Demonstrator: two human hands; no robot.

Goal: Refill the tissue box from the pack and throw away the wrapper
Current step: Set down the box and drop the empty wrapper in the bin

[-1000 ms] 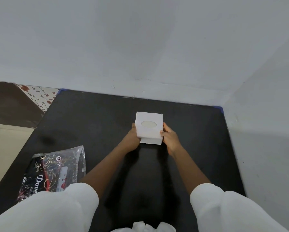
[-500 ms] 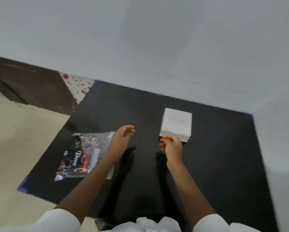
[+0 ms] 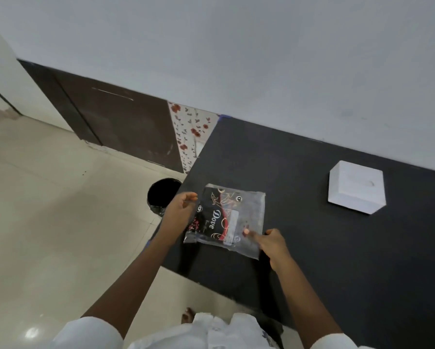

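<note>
The flat plastic wrapper (image 3: 232, 217), clear with a black and red "Dove" print, lies near the left edge of the black table (image 3: 312, 248). My left hand (image 3: 179, 212) pinches its left edge. My right hand (image 3: 270, 244) grips its near right corner, with one finger pressed on top. The white tissue box (image 3: 356, 190) stands by itself to the right, closer to the wall, its oval slot facing up. Neither hand touches the box.
A round black bin (image 3: 162, 195) stands on the pale tiled floor just left of the table, partly behind my left wrist. A grey wall runs along the table's far side. A dark panel and a flowered strip sit at the wall's base.
Both hands let go of the tissue box and moved left onto the wrapper. The view swung left, so the box now sits at the right and the bin has come into sight.
</note>
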